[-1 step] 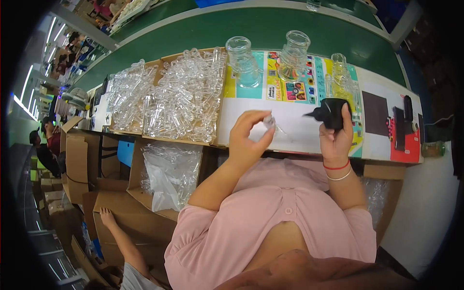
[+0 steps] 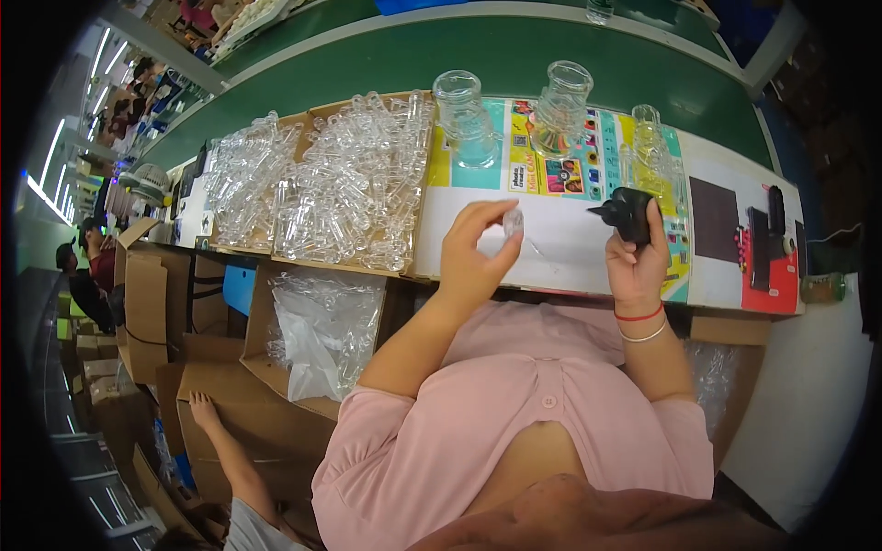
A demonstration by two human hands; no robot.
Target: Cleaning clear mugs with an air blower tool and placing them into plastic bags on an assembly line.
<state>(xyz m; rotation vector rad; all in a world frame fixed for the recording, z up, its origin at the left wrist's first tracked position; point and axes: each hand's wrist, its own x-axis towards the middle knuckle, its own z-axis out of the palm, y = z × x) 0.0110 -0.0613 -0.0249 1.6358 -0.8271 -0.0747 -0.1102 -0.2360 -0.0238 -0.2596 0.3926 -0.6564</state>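
Between the thumb and forefinger of my left hand (image 2: 475,253) is a small clear plastic piece (image 2: 514,221), held above the white sheet; its exact kind is too small to tell. My right hand (image 2: 639,260) grips a black squeeze bottle (image 2: 631,214), tilted so its pointed nozzle faces left toward the piece, with a gap between them. Beyond my hands, a clear ringed cylinder (image 2: 467,129) and a second one (image 2: 561,115) stand on the printed board (image 2: 519,138). A stack of narrower clear pieces (image 2: 649,138) is at the right, behind the bottle.
Cardboard trays heaped with clear plastic tubes (image 2: 354,184) lie to the left. A dark phone-like slab (image 2: 758,248) rests on the right. Below the bench, an open carton holds a plastic bag (image 2: 322,331). Another person's hand (image 2: 204,410) touches a carton at lower left.
The clear piece in my left fingers has turned slightly and shows more of its face. The bottle's nozzle has shifted a little to the right and up.
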